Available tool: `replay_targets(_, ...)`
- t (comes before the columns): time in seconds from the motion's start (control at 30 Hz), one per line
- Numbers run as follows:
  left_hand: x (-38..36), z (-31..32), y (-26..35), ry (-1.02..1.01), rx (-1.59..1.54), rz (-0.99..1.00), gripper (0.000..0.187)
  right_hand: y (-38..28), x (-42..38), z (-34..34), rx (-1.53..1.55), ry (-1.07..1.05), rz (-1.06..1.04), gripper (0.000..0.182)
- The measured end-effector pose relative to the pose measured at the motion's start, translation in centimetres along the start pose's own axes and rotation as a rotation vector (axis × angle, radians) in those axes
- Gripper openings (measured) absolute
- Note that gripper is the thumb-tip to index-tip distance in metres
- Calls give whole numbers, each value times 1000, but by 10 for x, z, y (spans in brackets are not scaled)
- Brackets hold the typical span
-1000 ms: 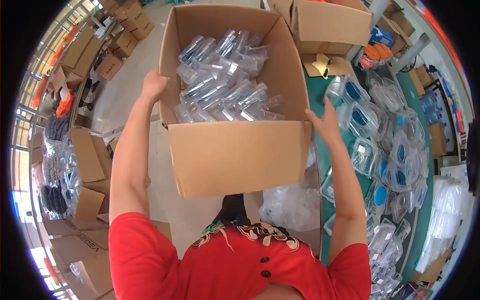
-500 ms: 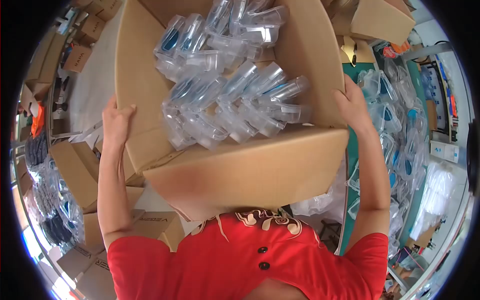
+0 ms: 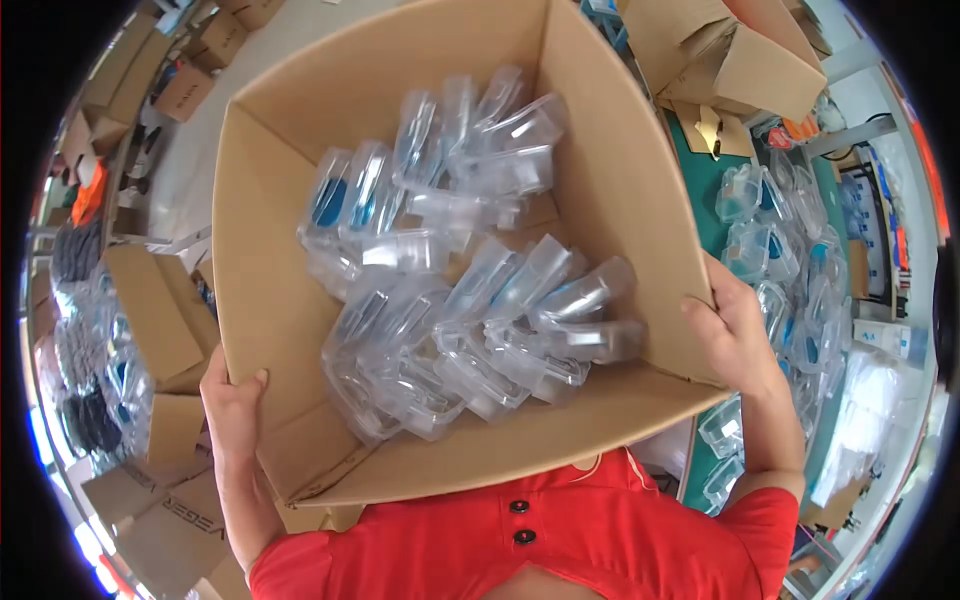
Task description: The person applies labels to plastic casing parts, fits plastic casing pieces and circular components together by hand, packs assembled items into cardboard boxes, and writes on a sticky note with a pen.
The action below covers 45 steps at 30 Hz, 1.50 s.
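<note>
Between my hands is a large open cardboard box (image 3: 300, 440), held tilted in front of my red shirt. My left hand (image 3: 233, 405) grips its left wall near the front corner, thumb on the inside. On the opposite side my right hand (image 3: 733, 325) clasps the right wall, thumb over the rim. Inside lie several clear plastic packages (image 3: 480, 370), roughly in two rows, some with blue parts showing. A strip of the box's cardboard bottom shows between the rows. The fingers on the outer walls are mostly hidden.
To the right, a green table (image 3: 715, 165) carries many more clear plastic packages (image 3: 765, 250). An open carton (image 3: 740, 60) stands at its far end. More cardboard boxes (image 3: 165, 510) are at lower left, near dark bundled items (image 3: 80, 350). White plastic bags (image 3: 860, 420) lie far right.
The box has come down and closer to my body, and more of its inside and far wall now shows. Both hands moved down with it, still gripping the sides.
</note>
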State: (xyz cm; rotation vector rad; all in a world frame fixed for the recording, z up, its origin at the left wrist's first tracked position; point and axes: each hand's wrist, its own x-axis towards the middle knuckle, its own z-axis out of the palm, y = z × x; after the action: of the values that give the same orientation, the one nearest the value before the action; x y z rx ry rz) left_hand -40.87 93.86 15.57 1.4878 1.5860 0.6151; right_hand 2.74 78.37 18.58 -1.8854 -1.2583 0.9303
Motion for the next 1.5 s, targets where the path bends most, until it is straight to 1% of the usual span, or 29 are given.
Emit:
replay_targets(0.03,-21,-6,-6,25,-17,-35,41,4,-4,9,-22,-22,-46,49)
replay_targets(0.1,-64,-28,-39,102,-7,-3,42,16,-8,30,-2,-71,-151,46)
replay_targets(0.13,-84,-35,-53,133,-7,14,42,21,-11,41,-30,-84,-233,45)
replay_targets(0.17,-108,-40,-56,174,1,-11,42,26,-14,52,-56,-96,-314,45)
replay_targets(0.27,-174,-68,-75,304,35,-65,42,25,-30,90,-14,-177,-282,39)
replay_targets(0.3,-191,-78,-86,354,32,-74,41,24,-33,103,-16,-215,-348,33)
replay_targets(0.33,-206,-91,-101,333,-32,-74,42,11,-38,110,-25,-281,-303,28)
replay_targets(0.4,-232,-108,-133,309,-170,-90,43,15,-36,141,-19,-336,-358,27)
replay_targets(0.5,-259,-96,-149,438,-24,-238,45,34,-29,200,-25,-387,-397,28)
replay_targets(0.57,-266,-86,-170,496,-73,-314,46,41,-28,231,-25,-486,-321,32)
replay_targets(0.63,-264,-91,-208,447,-112,-433,46,58,-23,263,-68,-568,-229,39)
replay_targets(0.73,-254,-99,-289,344,-106,-539,46,86,-22,319,-97,-618,-153,40)
replay_targets(0.8,-241,-96,-338,300,-94,-559,49,118,-19,355,-104,-615,-94,37)
replay_targets(0.83,-233,-88,-350,293,-128,-556,49,132,-18,364,-107,-610,-61,36)
replay_targets(0.93,-197,-81,-400,250,-244,-559,51,149,-6,399,-155,-632,62,32)
replay_targets(0.97,-186,-76,-434,229,-221,-585,51,177,3,415,-174,-638,69,31)
replay_targets(1.0,-176,-72,-465,213,-196,-609,50,188,12,425,-185,-625,83,31)
replay_targets(1.07,-155,-62,-491,192,-84,-463,49,201,22,446,-202,-595,119,33)
replay_targets(1.1,-142,-53,-496,206,-161,-454,49,200,26,454,-161,-576,114,37)
replay_targets(1.13,-132,-47,-503,222,-236,-440,49,204,28,463,-168,-540,103,36)
replay_targets(1.2,-108,-23,-610,313,-121,-268,49,215,42,488,-164,-465,41,36)
replay_targets(1.23,-93,-24,-584,331,-25,-348,48,223,53,501,-158,-491,132,42)
replay_targets(1.27,-78,-22,-554,337,70,-433,47,225,65,518,-169,-477,120,44)
replay_targets(1.33,-52,-15,-602,345,305,-370,44,241,72,531,-213,-438,148,47)
replay_targets(1.37,-41,-4,-625,318,412,-341,42,254,78,541,-185,-430,128,48)
replay_targets(1.43,-29,12,-659,364,292,-329,37,299,90,567,-135,-407,120,51)
replay_targets(1.47,-26,21,-660,391,241,-383,37,318,95,578,-182,-413,104,50)
replay_targets(1.5,-25,30,-662,429,197,-437,38,313,88,585,-232,-392,144,50)
